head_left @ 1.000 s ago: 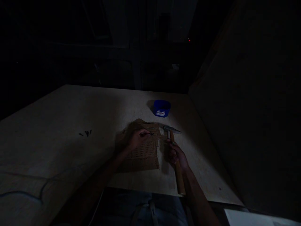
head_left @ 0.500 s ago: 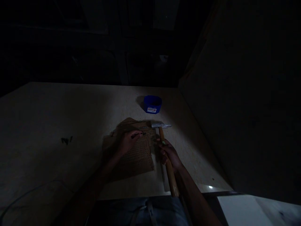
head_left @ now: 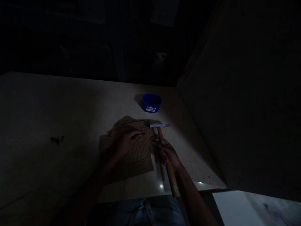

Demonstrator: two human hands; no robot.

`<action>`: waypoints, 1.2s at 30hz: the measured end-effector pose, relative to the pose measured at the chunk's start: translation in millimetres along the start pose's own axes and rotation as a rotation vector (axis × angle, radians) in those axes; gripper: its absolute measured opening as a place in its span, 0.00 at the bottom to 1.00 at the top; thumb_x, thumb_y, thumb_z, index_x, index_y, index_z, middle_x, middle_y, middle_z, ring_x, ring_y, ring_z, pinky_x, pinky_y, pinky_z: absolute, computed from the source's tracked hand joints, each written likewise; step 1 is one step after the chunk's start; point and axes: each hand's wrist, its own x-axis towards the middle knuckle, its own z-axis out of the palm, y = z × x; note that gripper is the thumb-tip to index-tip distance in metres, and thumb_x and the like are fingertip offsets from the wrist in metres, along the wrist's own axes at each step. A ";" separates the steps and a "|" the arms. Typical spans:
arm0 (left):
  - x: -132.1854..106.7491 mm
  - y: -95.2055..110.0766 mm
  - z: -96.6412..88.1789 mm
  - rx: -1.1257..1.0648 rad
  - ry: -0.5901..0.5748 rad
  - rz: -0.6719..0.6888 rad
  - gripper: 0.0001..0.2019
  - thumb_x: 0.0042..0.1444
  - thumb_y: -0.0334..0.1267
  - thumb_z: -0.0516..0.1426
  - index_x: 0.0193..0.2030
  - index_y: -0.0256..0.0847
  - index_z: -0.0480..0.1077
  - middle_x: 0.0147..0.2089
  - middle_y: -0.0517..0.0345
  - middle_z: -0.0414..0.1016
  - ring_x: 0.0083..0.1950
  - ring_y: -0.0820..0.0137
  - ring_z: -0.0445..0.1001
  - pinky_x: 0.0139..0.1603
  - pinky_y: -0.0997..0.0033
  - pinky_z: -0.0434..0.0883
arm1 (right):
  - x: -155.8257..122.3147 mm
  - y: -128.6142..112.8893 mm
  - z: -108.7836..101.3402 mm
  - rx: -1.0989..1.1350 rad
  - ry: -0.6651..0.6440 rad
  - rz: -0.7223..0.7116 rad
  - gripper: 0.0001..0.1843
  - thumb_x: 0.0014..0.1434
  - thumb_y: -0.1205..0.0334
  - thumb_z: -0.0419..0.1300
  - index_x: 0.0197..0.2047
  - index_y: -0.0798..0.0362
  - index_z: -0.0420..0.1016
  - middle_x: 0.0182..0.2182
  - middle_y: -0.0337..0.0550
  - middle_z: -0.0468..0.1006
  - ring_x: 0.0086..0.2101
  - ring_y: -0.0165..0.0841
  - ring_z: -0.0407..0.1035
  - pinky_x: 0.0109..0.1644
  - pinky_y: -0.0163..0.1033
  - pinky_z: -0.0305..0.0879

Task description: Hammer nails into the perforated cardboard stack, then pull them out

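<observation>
A hammer with a wooden handle [head_left: 171, 175] and a metal head is in my right hand [head_left: 171, 153], whose fingers wrap round the handle's upper half. The hammer's head points away from me, by the right edge of a brown cardboard piece [head_left: 138, 166]. Rows of small holes or dots cover part of the cardboard. Over its upper part, my left hand [head_left: 127, 141] has thumb and forefinger pinched together at a small dark item [head_left: 143, 133]. In this dim light I cannot make out what that item is.
Beyond the cardboard stands a blue tub [head_left: 151, 103] with a white label. Several small dark pieces [head_left: 56, 140] lie on the pale tabletop [head_left: 77, 110] to the left. A dark upright panel [head_left: 235, 110] borders the right side. A thin cable [head_left: 25, 194] runs at the lower left.
The view has tilted and shifted slightly, so the table's things sit a little further left. Both hands keep nearly the same pose, the hammer still in the right one.
</observation>
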 end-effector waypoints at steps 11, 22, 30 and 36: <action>0.1 -6.3 8.1 -0.054 -0.006 0.071 0.11 0.60 0.39 0.59 0.48 0.45 0.78 0.45 0.57 0.84 0.46 0.66 0.82 0.50 0.66 0.78 | -5.9 1.6 5.1 -0.109 0.084 -0.090 0.30 0.49 0.51 0.70 0.53 0.52 0.70 0.15 0.23 0.64 0.09 0.22 0.50 0.09 0.27 0.52; 1.0 -12.5 13.4 -0.135 -0.009 0.043 0.19 0.57 0.32 0.59 0.56 0.43 0.71 0.50 0.52 0.83 0.51 0.63 0.82 0.54 0.59 0.78 | -67.9 -33.9 41.3 -0.921 0.137 -0.456 0.22 0.67 0.50 0.58 0.59 0.51 0.77 0.26 0.39 0.76 0.27 0.33 0.70 0.29 0.33 0.66; 1.3 -14.7 17.4 -0.058 -0.020 -0.035 0.16 0.56 0.29 0.60 0.52 0.43 0.73 0.49 0.51 0.83 0.50 0.62 0.82 0.53 0.61 0.78 | -51.4 -29.1 54.7 -1.108 -0.028 -0.284 0.24 0.71 0.50 0.51 0.64 0.49 0.72 0.35 0.45 0.83 0.30 0.38 0.76 0.33 0.37 0.67; 1.3 -9.3 17.3 -0.091 -0.017 -0.009 0.20 0.56 0.29 0.60 0.55 0.44 0.71 0.53 0.52 0.82 0.52 0.63 0.81 0.54 0.61 0.78 | -49.3 -26.6 53.2 -1.056 0.000 -0.375 0.23 0.71 0.51 0.53 0.64 0.49 0.72 0.39 0.47 0.84 0.33 0.41 0.77 0.34 0.37 0.68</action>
